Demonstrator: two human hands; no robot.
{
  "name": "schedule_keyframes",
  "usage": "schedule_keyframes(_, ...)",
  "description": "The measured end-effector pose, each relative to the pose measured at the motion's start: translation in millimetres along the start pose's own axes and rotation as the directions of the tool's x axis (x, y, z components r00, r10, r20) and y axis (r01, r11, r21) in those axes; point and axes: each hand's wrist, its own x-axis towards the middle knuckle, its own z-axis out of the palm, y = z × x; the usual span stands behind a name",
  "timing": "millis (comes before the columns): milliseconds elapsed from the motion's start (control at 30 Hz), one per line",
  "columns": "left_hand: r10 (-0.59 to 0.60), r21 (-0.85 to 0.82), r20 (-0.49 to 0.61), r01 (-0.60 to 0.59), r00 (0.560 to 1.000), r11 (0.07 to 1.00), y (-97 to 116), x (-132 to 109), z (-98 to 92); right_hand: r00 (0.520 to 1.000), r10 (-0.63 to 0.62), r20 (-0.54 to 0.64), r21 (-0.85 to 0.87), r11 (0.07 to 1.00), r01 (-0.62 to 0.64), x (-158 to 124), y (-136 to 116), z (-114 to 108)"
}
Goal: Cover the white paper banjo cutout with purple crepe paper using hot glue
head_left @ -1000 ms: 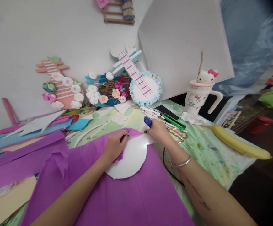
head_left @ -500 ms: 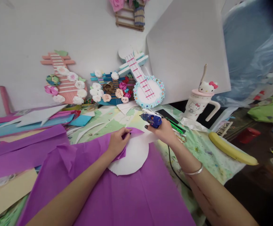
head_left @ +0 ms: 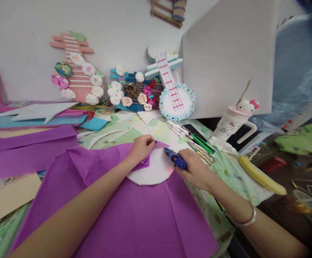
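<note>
A large sheet of purple crepe paper lies in front of me, with a round white board on top of it. The far left part of the sheet is folded over the board's edge. My left hand pinches that folded paper, fingers closed. In my right hand is a blue glue gun, its nozzle pointing left over the board's far edge, close to the purple fold. Whether the nozzle touches the board I cannot tell. A cord runs down behind my right wrist.
Scissors, a green cutter and several white pens lie beyond my right hand. A tumbler and a banana are at the right. Coloured sheets pile up at the left; decorated paper instruments lean on the wall.
The glue gun has come down and turned, its nozzle now closer to the board and the fold. My left hand still pinches the paper, slightly farther along. The camera view has shifted.
</note>
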Motion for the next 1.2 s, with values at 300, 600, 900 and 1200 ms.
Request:
schedule_keyframes(300,0.029,0.035,-0.007,-0.028,1.000,0.999,15.5,3.5,-5.8,0.995,-0.085,0.046,-0.256,0.962,0.094,16.2,0.6,3.7)
schedule_keyframes(600,0.055,0.009,-0.036,-0.055,0.998,0.998,22.2,1.4,-5.6,0.984,-0.170,0.049,-0.468,0.866,0.173,28.4,-4.3,8.1)
schedule_keyframes(900,0.053,-0.007,-0.047,-0.053,0.997,0.999,22.2,0.4,-4.7,0.982,-0.181,0.044,-0.516,0.838,0.178,29.0,-4.9,11.8)
schedule_keyframes(1200,0.027,-0.008,-0.054,-0.028,0.998,1.000,18.2,-0.4,-3.0,0.988,-0.150,0.034,-0.495,0.856,0.147,19.3,-2.7,13.4)
